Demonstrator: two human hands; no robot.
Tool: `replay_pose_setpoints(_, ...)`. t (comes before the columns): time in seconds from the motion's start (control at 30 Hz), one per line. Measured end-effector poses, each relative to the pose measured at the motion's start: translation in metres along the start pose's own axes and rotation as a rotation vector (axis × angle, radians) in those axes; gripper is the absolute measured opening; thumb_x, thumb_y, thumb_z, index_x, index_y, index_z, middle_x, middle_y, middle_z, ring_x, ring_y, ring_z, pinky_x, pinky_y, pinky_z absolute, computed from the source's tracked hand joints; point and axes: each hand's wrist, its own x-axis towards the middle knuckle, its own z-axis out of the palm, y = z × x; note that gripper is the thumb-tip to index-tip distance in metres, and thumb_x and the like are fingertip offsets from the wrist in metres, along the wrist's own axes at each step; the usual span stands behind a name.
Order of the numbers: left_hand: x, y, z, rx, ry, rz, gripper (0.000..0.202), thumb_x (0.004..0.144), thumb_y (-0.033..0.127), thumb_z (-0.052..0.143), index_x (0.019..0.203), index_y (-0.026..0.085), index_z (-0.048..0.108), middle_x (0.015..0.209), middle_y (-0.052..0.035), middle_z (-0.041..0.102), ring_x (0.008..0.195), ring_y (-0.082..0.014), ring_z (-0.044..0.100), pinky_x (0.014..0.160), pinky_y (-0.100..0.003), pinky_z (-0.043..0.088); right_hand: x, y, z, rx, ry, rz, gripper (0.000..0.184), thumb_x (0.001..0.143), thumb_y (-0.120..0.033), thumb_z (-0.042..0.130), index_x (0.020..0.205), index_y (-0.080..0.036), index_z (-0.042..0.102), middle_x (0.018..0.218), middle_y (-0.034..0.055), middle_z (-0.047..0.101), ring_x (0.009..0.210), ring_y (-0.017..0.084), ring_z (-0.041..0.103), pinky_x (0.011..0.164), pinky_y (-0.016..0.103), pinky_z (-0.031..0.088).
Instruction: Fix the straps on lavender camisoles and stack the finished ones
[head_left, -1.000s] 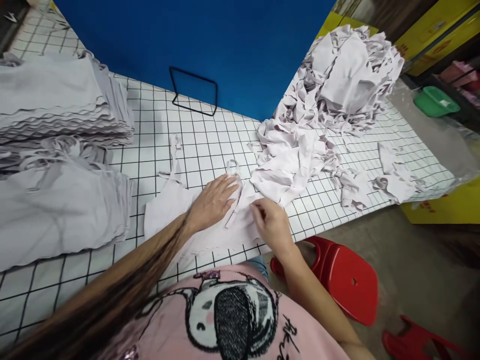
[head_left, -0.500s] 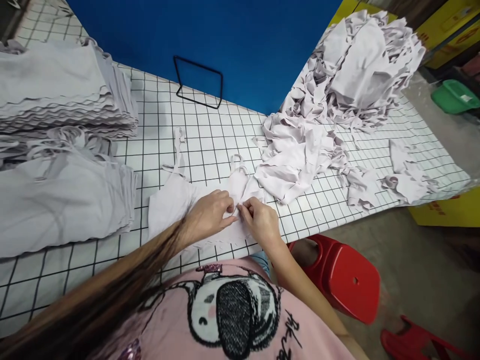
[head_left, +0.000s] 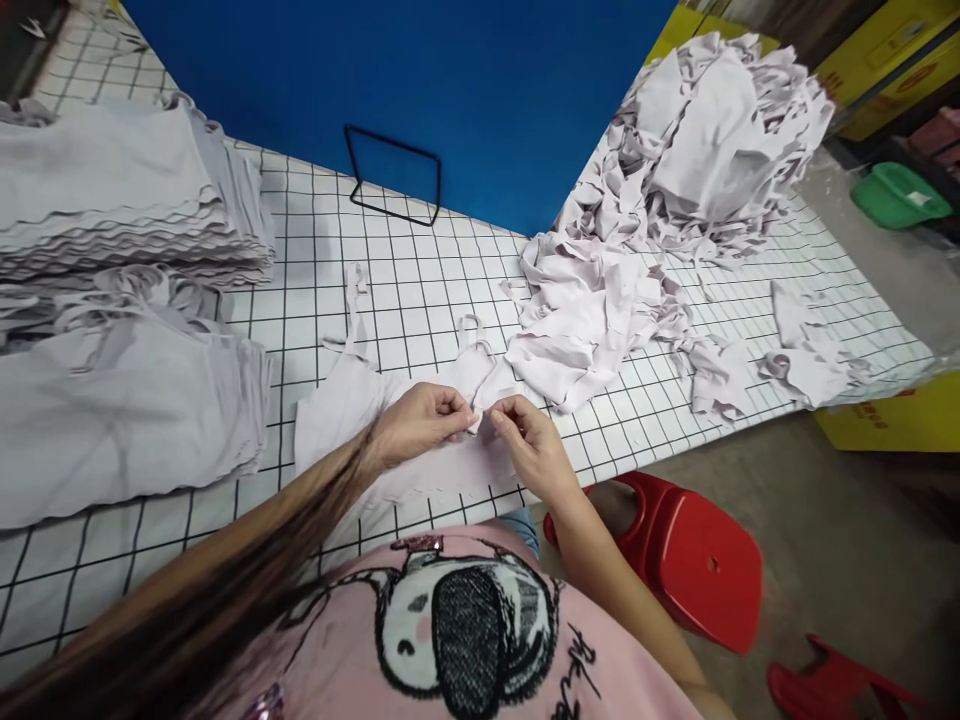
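Observation:
A pale camisole (head_left: 341,400) with thin shoulder straps lies spread on the checked tabletop in front of me. My left hand (head_left: 420,425) is closed in a pinch on a small edge of its fabric, near the neckline between the straps. Just right of it, my right hand (head_left: 534,448) hovers with thumb and forefinger drawn together over the same garment. A small gap separates the two sets of fingertips. Whatever the right fingertips hold, if anything, is too small to make out.
Neat stacks of pale garments (head_left: 127,400) rise at the left. A crumpled heap of similar garments (head_left: 705,140) spreads along the right. Behind stands a blue panel (head_left: 420,70), with a black wire frame (head_left: 394,175) before it. A red stool (head_left: 709,565) stands below the table's edge.
My hands have shifted slightly: the left fingers now pinch the fabric edge, and the right hand has moved a little to the right, away from the left fingertips. The view tilted slightly.

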Motion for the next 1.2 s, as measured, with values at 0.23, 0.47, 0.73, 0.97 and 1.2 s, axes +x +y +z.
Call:
replay_pose_setpoints(0.23,0.003,-0.001,-0.002,-0.086,-0.052,0.0,0.029,0.072,0.037,0.074,0.071,0.013,0.059,0.062,-0.0005,0.06,0.053,-0.0064,0.048,0.049,-0.018,0.032,0.013,-0.009,-0.001,-0.045,-0.164,-0.141,0.036,0.097,-0.034,0.052,0.132,-0.024,0.054,0.128,0.0103,0.058,0.098,0.017,0.061,0.081,0.032,0.053)
replay_pose_setpoints(0.47,-0.002,-0.006,-0.001,-0.093,-0.009,0.063,0.025,0.069,0.028,0.074,0.086,0.014,0.064,0.077,-0.0037,0.068,0.071,-0.0129,0.063,0.064,-0.023,0.047,0.019,0.0,-0.002,-0.033,-0.247,-0.036,0.027,0.094,-0.042,0.057,0.107,-0.02,0.065,0.089,0.0044,0.068,0.075,0.015,0.062,0.069,0.029,0.051)
replay_pose_setpoints(0.73,-0.005,-0.009,0.005,0.225,0.163,0.219,0.017,0.077,0.029,0.067,0.084,0.016,0.059,0.076,-0.0009,0.062,0.064,-0.0117,0.055,0.058,-0.024,0.045,0.025,-0.003,-0.013,-0.162,-0.267,-0.175,0.014,0.093,-0.032,0.061,0.094,-0.021,0.069,0.086,0.0032,0.063,0.081,0.015,0.059,0.074,0.03,0.049)
replay_pose_setpoints(0.97,0.006,-0.022,-0.005,0.888,0.406,0.531,0.017,0.083,0.023,0.059,0.099,0.017,0.063,0.101,-0.0093,0.064,0.099,-0.0263,0.053,0.085,-0.041,0.045,0.044,-0.003,-0.019,-0.288,-0.195,-0.259,0.013,0.096,-0.027,0.054,0.093,-0.019,0.064,0.085,0.0033,0.06,0.078,0.014,0.056,0.072,0.03,0.047)
replay_pose_setpoints(1.2,0.016,-0.031,-0.003,0.844,0.45,0.442,0.012,0.085,0.032,0.064,0.085,0.02,0.066,0.088,-0.0041,0.066,0.094,-0.0247,0.055,0.084,-0.041,0.039,0.067,0.002,-0.019,-0.221,-0.239,-0.239,0.014,0.095,-0.029,0.056,0.094,-0.021,0.068,0.091,0.0031,0.069,0.086,0.016,0.062,0.077,0.032,0.048)
